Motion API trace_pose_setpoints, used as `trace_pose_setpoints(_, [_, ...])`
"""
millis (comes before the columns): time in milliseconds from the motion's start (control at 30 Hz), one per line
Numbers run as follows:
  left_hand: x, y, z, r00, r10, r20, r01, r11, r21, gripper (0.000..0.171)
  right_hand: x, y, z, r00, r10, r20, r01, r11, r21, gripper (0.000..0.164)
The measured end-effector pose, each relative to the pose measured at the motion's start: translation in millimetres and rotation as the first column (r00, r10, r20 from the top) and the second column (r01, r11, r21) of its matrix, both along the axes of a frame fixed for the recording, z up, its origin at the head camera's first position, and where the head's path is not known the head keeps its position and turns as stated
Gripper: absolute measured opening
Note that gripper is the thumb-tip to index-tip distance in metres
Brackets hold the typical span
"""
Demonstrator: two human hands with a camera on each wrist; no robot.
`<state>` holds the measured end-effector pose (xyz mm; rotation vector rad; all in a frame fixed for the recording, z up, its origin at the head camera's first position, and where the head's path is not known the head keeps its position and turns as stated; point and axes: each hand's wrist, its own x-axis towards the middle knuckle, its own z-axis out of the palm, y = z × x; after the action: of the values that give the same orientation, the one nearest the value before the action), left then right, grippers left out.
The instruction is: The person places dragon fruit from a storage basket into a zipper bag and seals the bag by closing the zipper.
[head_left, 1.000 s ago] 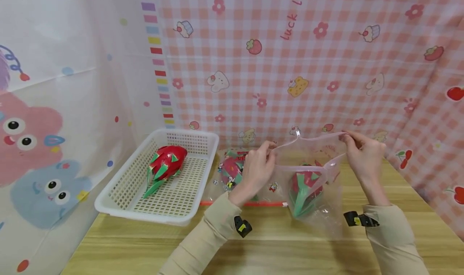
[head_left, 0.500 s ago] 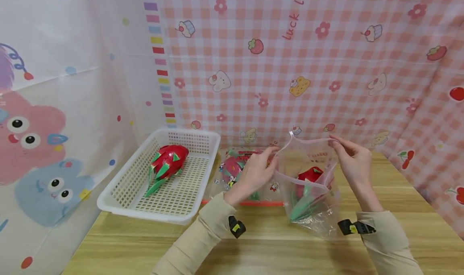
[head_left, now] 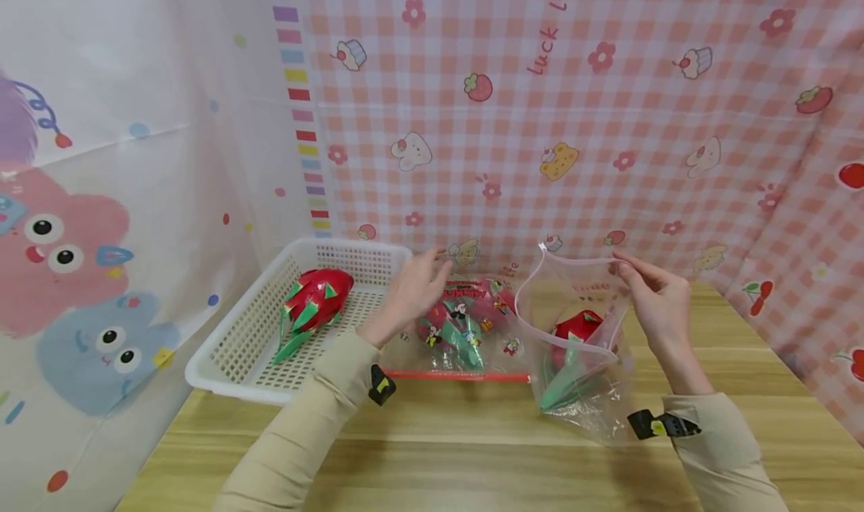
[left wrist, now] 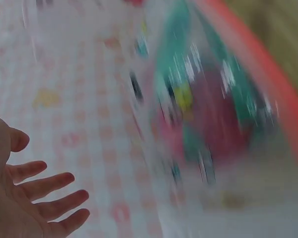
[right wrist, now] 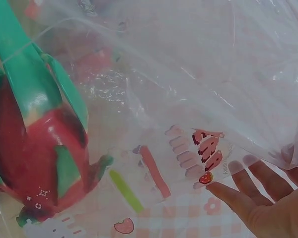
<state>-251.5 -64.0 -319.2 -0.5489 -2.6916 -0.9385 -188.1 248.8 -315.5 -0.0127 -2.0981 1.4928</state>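
My right hand (head_left: pixel 658 313) pinches the rim of a clear zip bag (head_left: pixel 597 414), whose mouth gapes. A red dragon fruit (head_left: pixel 576 326) with long green leaves lies inside that bag, and the right wrist view shows this dragon fruit (right wrist: pixel 44 153) close up through the plastic. With fingers spread and holding nothing, my left hand (head_left: pixel 413 291) is above the right side of a white basket (head_left: pixel 223 377). Another dragon fruit (head_left: pixel 321 298) rests in the basket. Blurred in the left wrist view, the left hand (left wrist: pixel 35 193) has its fingers apart.
Between basket and open bag lies a second printed zip bag (head_left: pixel 499 354) with a red closure edge along its front and dragon fruit inside. All stand on a wooden table (head_left: pixel 486 459). A checked cloth (head_left: pixel 513 122) hangs behind.
My left hand has let go of the zip bag's rim and moved left toward the basket. My right hand still holds the bag, having shifted slightly left and down at first.
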Motion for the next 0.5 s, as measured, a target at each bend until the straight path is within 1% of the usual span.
trace_pose_setpoints(67, [-9.5, -19, 0.0, 0.998, 0.051, -0.026, -0.052, 0.998, -0.043, 0.044, 0.1, 0, 0.1, 1.0, -0.003, 0.009, 0.002, 1.0, 0.006, 0.037])
trace_pose_setpoints(133, [-19.0, -39, -1.4, 0.991, 0.101, -0.087, -0.108, 0.99, -0.09, 0.043, -0.2, 0, -0.1, 1.0, -0.005, 0.015, 0.005, 1.0, 0.015, 0.037])
trace_pose_setpoints(200, [-28.5, -59, -4.8, 0.974, 0.146, -0.172, -0.173, 0.973, -0.15, 0.043, -0.7, 1, -0.5, 1.0, -0.002, 0.015, 0.002, 1.0, 0.015, 0.037])
trace_pose_setpoints(267, [-36.9, -77, -9.0, 0.959, 0.186, -0.214, -0.227, 0.955, -0.191, 0.045, -1.3, 1, -1.0, 1.0, 0.002, 0.014, -0.003, 1.0, 0.017, 0.037])
trace_pose_setpoints(300, [-40.5, -86, -11.6, 0.954, 0.206, -0.216, -0.251, 0.945, -0.209, 0.047, -1.6, 2, -1.2, 1.0, 0.005, 0.014, -0.005, 1.0, 0.017, 0.037])
trace_pose_setpoints(367, [-47.2, -103, -17.9, 0.954, 0.24, -0.18, -0.28, 0.927, -0.251, 0.053, -2.0, 2, -1.5, 1.0, 0.006, 0.014, -0.006, 1.0, 0.024, 0.038])
trace_pose_setpoints(433, [-52.1, -118, -25.6, 0.954, 0.278, -0.112, -0.299, 0.904, -0.305, 0.062, -2.3, 2, -1.9, 1.0, 0.009, 0.018, -0.009, 0.999, 0.036, 0.038])
trace_pose_setpoints(500, [-55.6, -132, -34.3, 0.948, 0.313, -0.05, -0.309, 0.876, -0.371, 0.071, -2.6, 2, -2.1, 1.0, 0.01, 0.021, -0.011, 0.999, 0.046, 0.038])
